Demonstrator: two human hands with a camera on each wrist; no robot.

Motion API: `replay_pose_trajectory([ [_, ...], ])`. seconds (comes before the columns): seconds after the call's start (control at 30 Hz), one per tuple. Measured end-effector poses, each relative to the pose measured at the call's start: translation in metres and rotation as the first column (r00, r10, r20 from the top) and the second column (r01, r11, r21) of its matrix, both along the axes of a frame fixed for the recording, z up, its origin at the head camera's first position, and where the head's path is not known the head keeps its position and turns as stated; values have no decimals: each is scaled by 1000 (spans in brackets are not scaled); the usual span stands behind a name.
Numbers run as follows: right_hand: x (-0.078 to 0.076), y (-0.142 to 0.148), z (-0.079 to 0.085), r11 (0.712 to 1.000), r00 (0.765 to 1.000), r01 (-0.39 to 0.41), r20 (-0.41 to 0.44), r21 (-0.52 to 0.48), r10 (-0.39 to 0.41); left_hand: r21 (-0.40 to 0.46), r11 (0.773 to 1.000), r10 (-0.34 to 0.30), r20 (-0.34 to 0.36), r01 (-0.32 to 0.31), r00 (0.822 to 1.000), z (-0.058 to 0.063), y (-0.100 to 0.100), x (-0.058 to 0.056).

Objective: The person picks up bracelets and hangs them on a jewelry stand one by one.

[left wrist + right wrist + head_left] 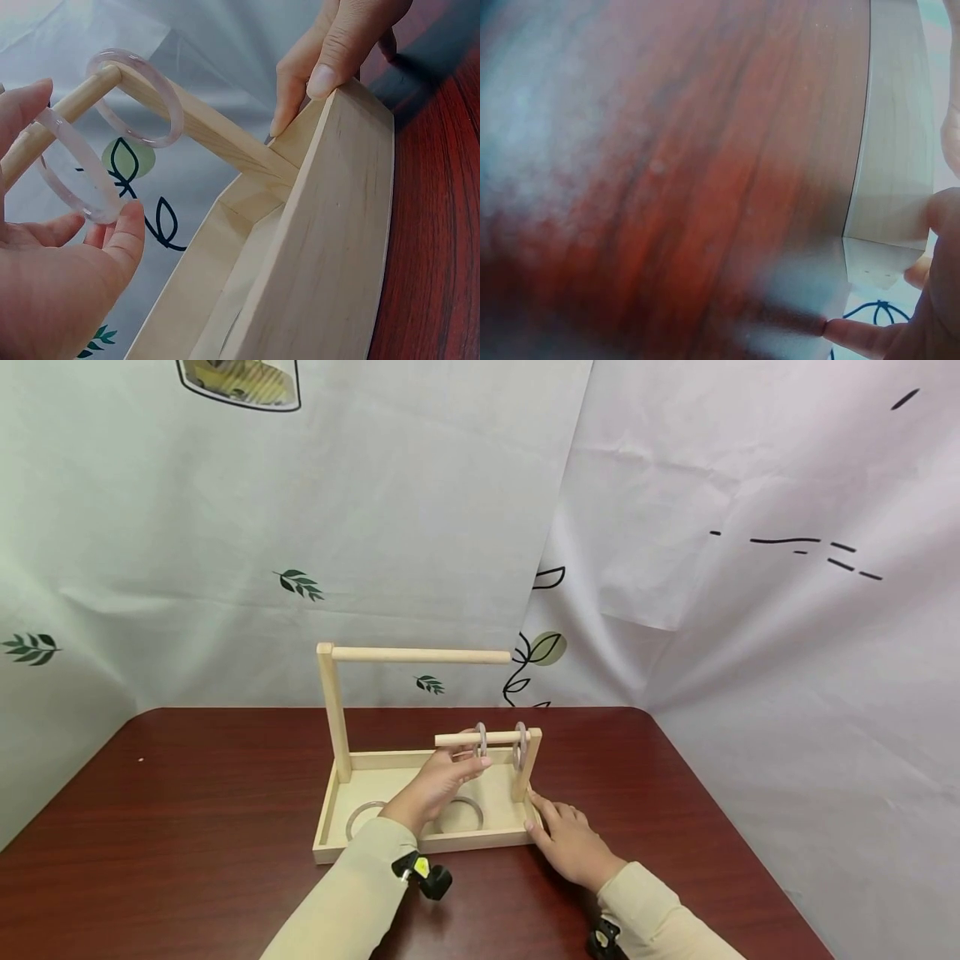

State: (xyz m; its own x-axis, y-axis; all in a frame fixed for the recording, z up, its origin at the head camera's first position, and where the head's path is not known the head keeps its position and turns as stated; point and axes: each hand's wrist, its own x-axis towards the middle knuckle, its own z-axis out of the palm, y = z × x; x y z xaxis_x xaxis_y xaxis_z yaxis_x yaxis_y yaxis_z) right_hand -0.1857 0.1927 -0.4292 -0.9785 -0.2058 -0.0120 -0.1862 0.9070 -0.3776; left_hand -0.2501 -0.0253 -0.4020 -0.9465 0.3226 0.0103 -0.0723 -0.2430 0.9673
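Note:
My left hand [441, 783] pinches a pale, translucent bangle [88, 161] between thumb and fingers. This bangle hangs around the lower rod [456, 739] of a wooden display stand, near the rod's free end. A second bangle [519, 747] encircles the same rod by its short post [527, 766]. Two more rings, a left bangle [352, 820] and a right bangle [480, 812], lie in the stand's tray [480, 841], partly hidden by my left hand and wrist. At the tray's right end, my right hand [573, 847] grips the wall, its thumb on the near corner.
A tall post [333, 710] at the tray's left end carries a higher rod [420, 655] with a free right end. Under the stand is a dark red wooden table [187, 827]. White cloth [420, 527] with printed leaves hangs behind it.

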Motion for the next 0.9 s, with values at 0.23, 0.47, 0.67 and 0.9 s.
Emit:
replay_pose_trajectory([
  [0.23, -1, 0, -2, 1000, 1000, 2, 6, -2, -2, 24, 1000, -16, 6, 16, 1000, 1, -2, 0],
  [0.47, -1, 1, -2, 1000, 1000, 6, 7, -2, -6, 27, 999, -23, 6, 22, 1000, 2, -2, 0],
  [0.67, -2, 1, 0, 1000, 1000, -7, 8, -10, 7, 47, 999, -23, 13, 22, 1000, 1, -2, -1],
  [0.9, -1, 2, 4, 1000, 1000, -17, 15, -18, 17, 24, 999, -23, 18, 22, 1000, 0, -7, 3],
])
